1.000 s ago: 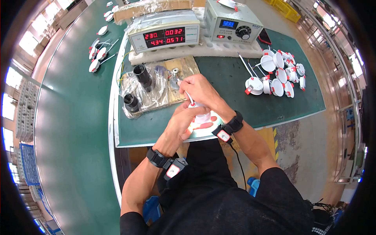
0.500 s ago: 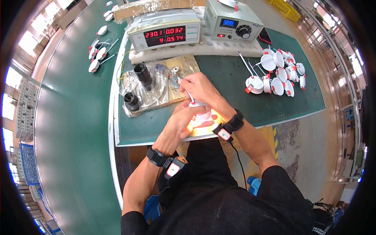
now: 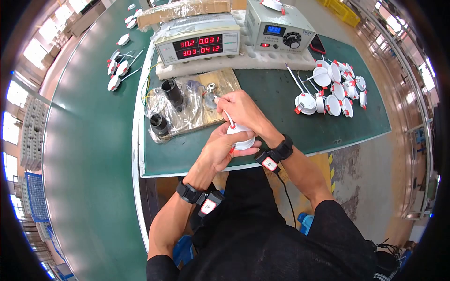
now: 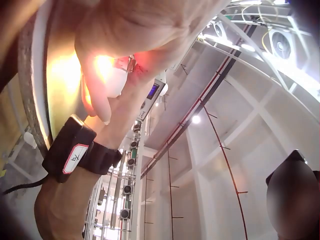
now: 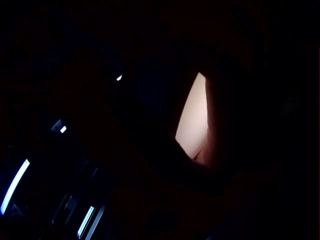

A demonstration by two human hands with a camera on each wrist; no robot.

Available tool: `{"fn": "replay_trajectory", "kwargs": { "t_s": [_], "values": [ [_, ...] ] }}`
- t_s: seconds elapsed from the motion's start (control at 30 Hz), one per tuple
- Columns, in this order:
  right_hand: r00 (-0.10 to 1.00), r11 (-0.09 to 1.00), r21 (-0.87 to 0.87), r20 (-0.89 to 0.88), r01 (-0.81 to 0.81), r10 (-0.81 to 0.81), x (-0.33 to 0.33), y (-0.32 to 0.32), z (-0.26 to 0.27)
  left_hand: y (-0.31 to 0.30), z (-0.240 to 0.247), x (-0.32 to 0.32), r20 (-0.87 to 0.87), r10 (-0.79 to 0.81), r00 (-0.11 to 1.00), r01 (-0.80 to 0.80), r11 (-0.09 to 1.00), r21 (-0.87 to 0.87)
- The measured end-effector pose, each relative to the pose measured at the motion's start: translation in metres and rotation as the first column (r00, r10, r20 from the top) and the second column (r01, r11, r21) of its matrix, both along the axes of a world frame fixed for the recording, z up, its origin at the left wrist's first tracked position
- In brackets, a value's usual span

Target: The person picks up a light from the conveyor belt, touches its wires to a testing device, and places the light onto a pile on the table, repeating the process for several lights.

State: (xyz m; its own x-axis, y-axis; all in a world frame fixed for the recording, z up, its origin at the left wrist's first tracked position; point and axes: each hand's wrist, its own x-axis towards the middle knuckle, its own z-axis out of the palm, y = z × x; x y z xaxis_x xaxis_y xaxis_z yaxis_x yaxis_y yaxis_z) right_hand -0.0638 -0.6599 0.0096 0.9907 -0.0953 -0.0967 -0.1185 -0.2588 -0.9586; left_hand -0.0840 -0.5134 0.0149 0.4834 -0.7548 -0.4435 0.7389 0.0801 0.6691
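Observation:
A round white lamp [image 3: 242,139] with red clips is gripped by the left hand [image 3: 219,147], thumb over its back and fingers beneath, above the table's near edge. Its white cable rises to the right hand [image 3: 241,110], which pinches the cable end beside a small metal fitting [image 3: 211,87] on the plastic-wrapped board [image 3: 225,80]. In the left wrist view the lamp [image 4: 116,82] glows brightly against the fingers. The right wrist view is almost black, with one pale lit patch whose nature I cannot tell.
Two black cylinders [image 3: 172,93] stand on the board's left. Behind are a meter with red digits [image 3: 199,44] and a grey box with a dial [image 3: 280,33]. Several white lamps [image 3: 333,105] lie at the right; more [image 3: 123,68] lie on the left table.
The yellow-orange glow under the lamp in the head view is gone, and the meter's digits have changed. Both hands keep nearly the same place and hold.

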Motion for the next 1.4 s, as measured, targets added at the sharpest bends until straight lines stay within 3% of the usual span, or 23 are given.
{"fn": "replay_trajectory", "kwargs": {
  "t_s": [0.63,0.93,1.13,1.4],
  "values": [
    [0.999,0.997,-0.080,0.032,-0.006,0.009,0.002,-0.001,0.000,-0.001,-0.007,0.001,-0.066,0.014,0.998,-0.020,0.996,-0.091],
    [1.000,0.998,-0.067,0.019,-0.006,0.007,0.003,-0.001,-0.002,-0.001,-0.009,0.001,-0.047,0.011,0.999,-0.015,0.998,-0.066],
    [0.999,0.997,-0.074,0.037,-0.001,0.004,0.003,-0.001,-0.003,-0.003,0.004,-0.002,-0.081,0.076,0.994,-0.084,0.992,-0.094],
    [0.999,1.000,-0.029,-0.031,0.006,-0.007,0.000,0.000,0.003,0.003,0.001,0.000,-0.165,0.030,0.986,-0.047,0.994,-0.099]
  ]
}}
